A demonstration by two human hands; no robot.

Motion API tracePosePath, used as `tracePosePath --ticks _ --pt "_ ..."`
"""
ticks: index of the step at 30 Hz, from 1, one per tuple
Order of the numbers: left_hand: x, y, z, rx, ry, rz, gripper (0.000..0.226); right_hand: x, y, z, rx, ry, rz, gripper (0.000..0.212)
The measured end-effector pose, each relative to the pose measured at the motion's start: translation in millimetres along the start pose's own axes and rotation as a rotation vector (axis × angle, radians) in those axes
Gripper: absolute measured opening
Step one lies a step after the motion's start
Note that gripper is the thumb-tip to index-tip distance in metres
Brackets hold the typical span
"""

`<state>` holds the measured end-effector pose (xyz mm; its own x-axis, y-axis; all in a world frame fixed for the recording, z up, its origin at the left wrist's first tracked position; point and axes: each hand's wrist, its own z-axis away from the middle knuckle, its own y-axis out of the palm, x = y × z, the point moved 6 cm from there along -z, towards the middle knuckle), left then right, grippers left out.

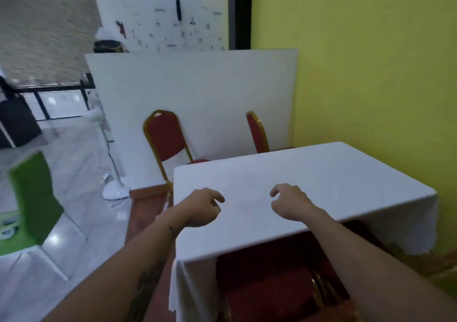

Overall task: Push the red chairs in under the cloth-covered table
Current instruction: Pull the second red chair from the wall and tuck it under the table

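Note:
A table under a white cloth (pixel 321 173) fills the middle right. On its far side stand two red chairs with gold frames: the left red chair (pixel 165 138) faces me, the right red chair (pixel 257 134) is turned sideways, and both seats reach the table's far edge. A third red chair (pixel 272 287) sits under the near side, its seat below the cloth. My left hand (pixel 201 208) and my right hand (pixel 289 203) hover above the tabletop, fingers loosely curled and apart, holding nothing.
A white panel (pixel 197 94) stands right behind the far chairs. A yellow wall (pixel 371 74) runs along the right. A white fan stand (pixel 116 190) and a green chair (pixel 34 203) occupy the tiled floor on the left.

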<state>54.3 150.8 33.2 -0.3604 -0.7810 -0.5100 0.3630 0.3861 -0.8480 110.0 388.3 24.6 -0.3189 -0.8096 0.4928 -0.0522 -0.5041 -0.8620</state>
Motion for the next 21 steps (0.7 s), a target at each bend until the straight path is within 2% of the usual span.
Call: tracePosePath --ticks 5,10,17,21 --pt "103 -77 6 -0.230 -0.105 0.051 0.039 114 54 -32 0.018 -0.101 0.001 0.043" --pt "177 -133 -15 -0.424 -0.203 0.136 0.029 195 93 -98 0.008 -0.190 0.041 0.040" --pt "277 -200 -110 -0.498 -0.293 0.143 0.033 278 137 -248 -0.047 -0.274 -0.027 0.037" --pt "317 -237 -180 -0.468 -0.334 0.158 0.030 311 153 -339 -0.022 -0.265 -0.049 0.033"
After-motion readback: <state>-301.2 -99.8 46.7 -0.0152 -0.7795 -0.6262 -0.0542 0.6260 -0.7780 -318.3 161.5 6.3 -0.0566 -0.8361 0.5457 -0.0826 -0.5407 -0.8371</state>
